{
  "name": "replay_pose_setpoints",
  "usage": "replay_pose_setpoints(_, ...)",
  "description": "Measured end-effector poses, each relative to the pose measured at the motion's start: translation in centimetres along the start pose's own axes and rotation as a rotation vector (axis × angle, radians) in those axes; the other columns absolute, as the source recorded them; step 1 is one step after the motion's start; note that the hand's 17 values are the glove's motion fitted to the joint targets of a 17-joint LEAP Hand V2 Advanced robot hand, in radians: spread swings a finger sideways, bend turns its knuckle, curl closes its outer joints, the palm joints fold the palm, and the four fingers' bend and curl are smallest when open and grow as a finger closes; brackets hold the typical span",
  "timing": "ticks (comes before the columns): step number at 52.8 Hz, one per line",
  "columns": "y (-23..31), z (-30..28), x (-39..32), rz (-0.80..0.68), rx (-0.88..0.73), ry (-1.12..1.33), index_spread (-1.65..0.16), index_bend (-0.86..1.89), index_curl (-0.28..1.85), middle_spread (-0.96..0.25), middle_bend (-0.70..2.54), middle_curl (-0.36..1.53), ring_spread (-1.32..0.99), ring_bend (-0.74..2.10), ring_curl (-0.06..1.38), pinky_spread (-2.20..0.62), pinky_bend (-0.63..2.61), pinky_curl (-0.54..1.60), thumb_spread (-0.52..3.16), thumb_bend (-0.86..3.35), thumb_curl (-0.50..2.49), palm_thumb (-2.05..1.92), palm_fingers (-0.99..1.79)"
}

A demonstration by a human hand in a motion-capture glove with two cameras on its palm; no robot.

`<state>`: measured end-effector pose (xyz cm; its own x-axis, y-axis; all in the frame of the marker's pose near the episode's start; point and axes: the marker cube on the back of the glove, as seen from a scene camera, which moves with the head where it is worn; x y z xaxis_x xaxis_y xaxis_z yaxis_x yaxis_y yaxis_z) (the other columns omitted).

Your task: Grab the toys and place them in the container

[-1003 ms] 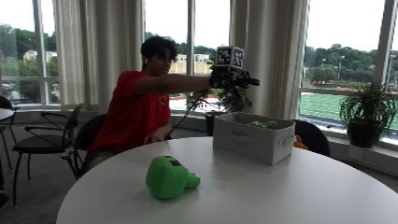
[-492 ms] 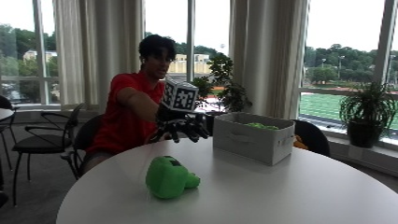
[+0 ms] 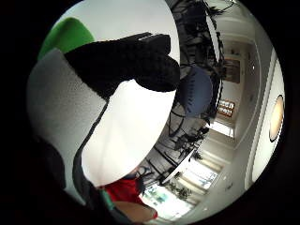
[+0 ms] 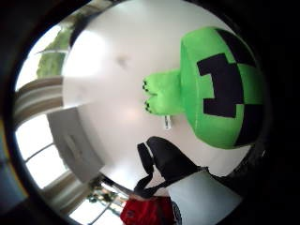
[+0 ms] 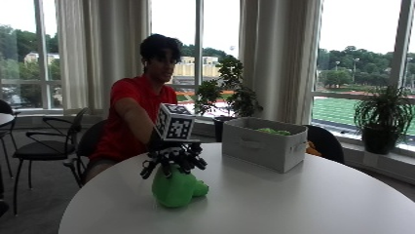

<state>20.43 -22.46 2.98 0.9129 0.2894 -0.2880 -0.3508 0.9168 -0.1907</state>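
The gloved right hand (image 5: pixel 172 161) has come down since half a second ago: then it was raised in front of the person's chest, beside the container; now it hangs just above the green plush toy (image 5: pixel 175 185), fingers spread and pointing down, holding nothing. Whether the fingertips already touch the toy cannot be told from the outside view. A second ago the same hand was up over the container. The toy lies where it lay in both earlier pictures.

The round white bench (image 5: pixel 311 204) carries the toy near its front edge and the grey fabric container (image 5: pixel 262 144) farther back, well apart from the toy. Something green (image 5: pixel 275 131) shows above the container's rim. Behind are tall windows with pale curtains, potted plants (image 5: pixel 227 95) on the sill and dark chairs (image 5: pixel 45 146) to one side.

In the thumb side palm view the toy (image 4: pixel 220 89) is a bright green blocky plush, its square head marked with a black pixelled face, stubby feet with small black dots pointing away from the head; it lies on its side on the white surface. A black gloved finger (image 4: pixel 171 161) shows near it, apart from it.
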Motion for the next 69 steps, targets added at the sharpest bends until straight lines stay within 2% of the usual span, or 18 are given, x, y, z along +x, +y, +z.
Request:
replay_pose_setpoints(20,-1.3,3.0,0.4,-0.005,-0.123,-0.022,-0.35,0.06,0.1,-0.02,0.07,0.19,0.04,0.27,0.32,0.07,1.53,0.38,1.01,-0.02,0.34,0.04,-0.26)
replay_pose_setpoints(35,-0.9,3.8,-0.2,-0.006,-0.151,0.013,-0.4,0.17,0.15,-0.03,0.1,0.14,0.01,0.44,0.38,-0.02,1.52,0.37,1.11,0.01,0.37,0.22,-0.09)
replay_pose_setpoints(46,-0.7,3.8,-0.9,0.042,-0.081,0.05,-0.43,0.22,0.22,-0.14,0.21,0.2,-0.08,0.52,0.38,-0.09,1.37,0.32,1.18,0.05,0.41,0.37,0.14)
replay_pose_setpoints(51,-0.8,3.5,-1.1,0.033,-0.006,0.095,-0.42,0.29,0.26,-0.2,0.26,0.24,-0.17,0.59,0.39,-0.16,1.27,0.29,1.22,0.07,0.42,0.41,0.37)
replay_pose_setpoints(56,-0.3,2.8,-1.0,0.028,0.091,0.13,-0.41,0.21,0.26,-0.26,0.35,0.28,-0.3,0.73,0.41,-0.26,1.24,0.28,1.23,0.1,0.47,0.5,0.64)
replay_pose_setpoints(69,1.7,-0.6,-2.4,-0.001,0.16,0.022,-0.44,0.2,0.33,-0.41,0.48,0.38,-0.49,0.82,0.46,-0.37,1.11,0.29,0.91,0.09,0.61,0.65,0.91)
